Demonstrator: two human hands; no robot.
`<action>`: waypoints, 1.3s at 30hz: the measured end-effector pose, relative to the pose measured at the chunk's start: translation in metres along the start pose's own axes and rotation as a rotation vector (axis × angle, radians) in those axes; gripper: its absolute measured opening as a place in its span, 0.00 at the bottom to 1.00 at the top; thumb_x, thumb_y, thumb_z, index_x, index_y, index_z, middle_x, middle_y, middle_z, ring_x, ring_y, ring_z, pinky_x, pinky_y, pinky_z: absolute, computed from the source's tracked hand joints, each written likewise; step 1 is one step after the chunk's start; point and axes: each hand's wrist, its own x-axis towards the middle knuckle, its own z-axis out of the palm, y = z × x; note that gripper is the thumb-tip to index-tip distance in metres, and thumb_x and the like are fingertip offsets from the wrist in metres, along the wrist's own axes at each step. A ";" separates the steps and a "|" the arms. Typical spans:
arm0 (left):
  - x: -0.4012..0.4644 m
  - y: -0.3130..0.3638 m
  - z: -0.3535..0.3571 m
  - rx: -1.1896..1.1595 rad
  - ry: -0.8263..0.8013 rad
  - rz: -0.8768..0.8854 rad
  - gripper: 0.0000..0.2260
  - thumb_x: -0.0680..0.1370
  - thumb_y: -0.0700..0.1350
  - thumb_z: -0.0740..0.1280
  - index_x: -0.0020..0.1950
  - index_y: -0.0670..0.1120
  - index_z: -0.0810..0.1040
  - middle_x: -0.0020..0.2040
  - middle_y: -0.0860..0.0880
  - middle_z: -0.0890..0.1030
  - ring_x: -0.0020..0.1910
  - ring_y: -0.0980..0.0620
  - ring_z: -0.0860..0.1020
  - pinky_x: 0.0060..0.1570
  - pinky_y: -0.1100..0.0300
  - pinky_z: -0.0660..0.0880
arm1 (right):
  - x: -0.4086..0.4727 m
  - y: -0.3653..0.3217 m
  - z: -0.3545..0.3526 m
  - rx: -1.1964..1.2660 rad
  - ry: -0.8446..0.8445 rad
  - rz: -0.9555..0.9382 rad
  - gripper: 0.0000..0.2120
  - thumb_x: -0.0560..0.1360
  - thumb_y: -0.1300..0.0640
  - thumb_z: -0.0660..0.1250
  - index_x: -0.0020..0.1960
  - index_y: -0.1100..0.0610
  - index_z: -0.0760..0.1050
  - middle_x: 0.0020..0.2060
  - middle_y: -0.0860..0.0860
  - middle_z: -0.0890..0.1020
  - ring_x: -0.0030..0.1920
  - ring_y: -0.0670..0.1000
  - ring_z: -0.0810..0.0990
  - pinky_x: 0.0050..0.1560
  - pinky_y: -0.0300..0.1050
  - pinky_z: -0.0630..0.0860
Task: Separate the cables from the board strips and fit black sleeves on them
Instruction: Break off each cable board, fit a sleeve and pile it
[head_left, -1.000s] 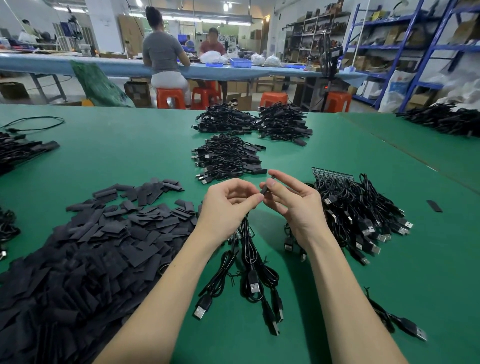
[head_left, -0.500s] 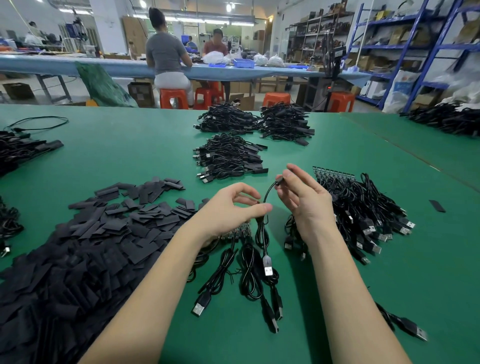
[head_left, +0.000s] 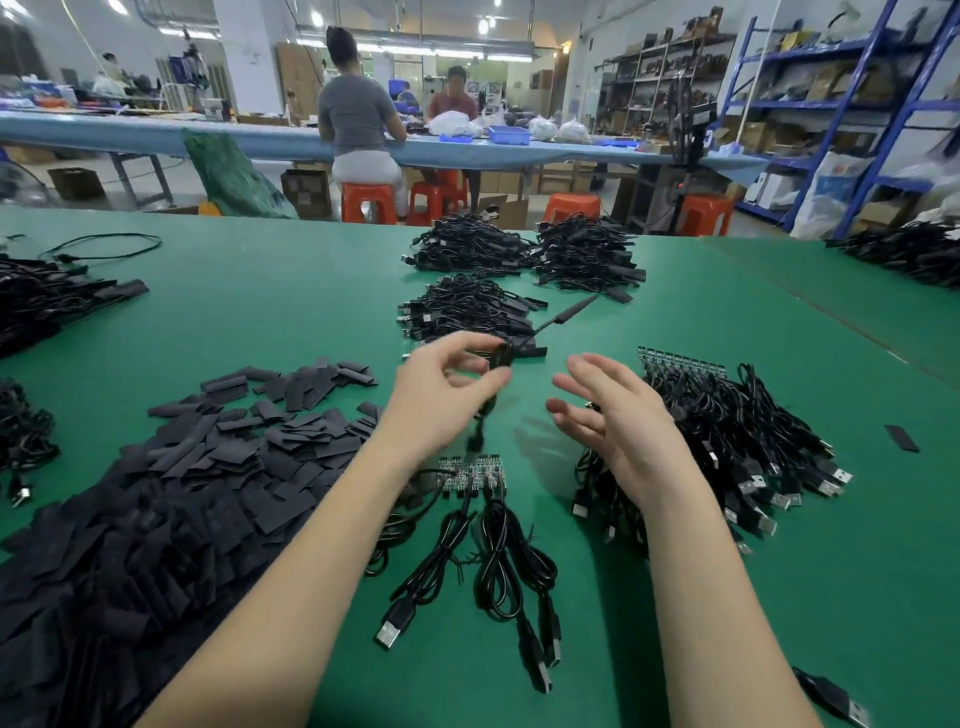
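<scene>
On the broad green work table (head_left: 260, 291), three heaps of finished, sleeved black cables (head_left: 470, 312) lie toward twelve o'clock, a large spill of flat black sleeves (head_left: 171, 493) fills nine o'clock, and a thick pile of black cables on green board strips (head_left: 737, 441) waits at three o'clock, so the job appears well under way with much left. The left hand (head_left: 441, 400) pinches a blurred black cable (head_left: 498, 358) near the centre, above a short green board strip (head_left: 472, 475) with a few cables attached. The right hand (head_left: 618, 421) hovers beside it, fingers spread and holding nothing.
</scene>
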 end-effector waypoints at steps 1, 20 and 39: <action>0.009 0.001 -0.002 0.075 0.044 0.058 0.11 0.74 0.48 0.76 0.52 0.63 0.82 0.43 0.59 0.81 0.34 0.65 0.78 0.39 0.75 0.72 | 0.001 0.002 0.001 -0.073 -0.011 0.007 0.19 0.77 0.55 0.74 0.66 0.56 0.74 0.52 0.55 0.86 0.43 0.54 0.88 0.39 0.41 0.83; 0.113 -0.050 0.022 1.017 -0.128 0.158 0.11 0.79 0.48 0.66 0.59 0.46 0.74 0.60 0.45 0.75 0.62 0.42 0.73 0.53 0.48 0.75 | 0.007 0.035 0.015 -0.902 -0.169 -0.079 0.05 0.75 0.48 0.72 0.49 0.48 0.83 0.40 0.46 0.87 0.41 0.46 0.85 0.43 0.38 0.76; -0.004 -0.001 -0.016 0.578 -0.413 -0.197 0.10 0.78 0.60 0.68 0.52 0.55 0.79 0.49 0.56 0.81 0.48 0.55 0.79 0.47 0.59 0.72 | -0.005 0.016 0.021 -1.015 -0.186 0.205 0.09 0.67 0.54 0.79 0.45 0.54 0.84 0.31 0.47 0.84 0.32 0.48 0.79 0.37 0.40 0.76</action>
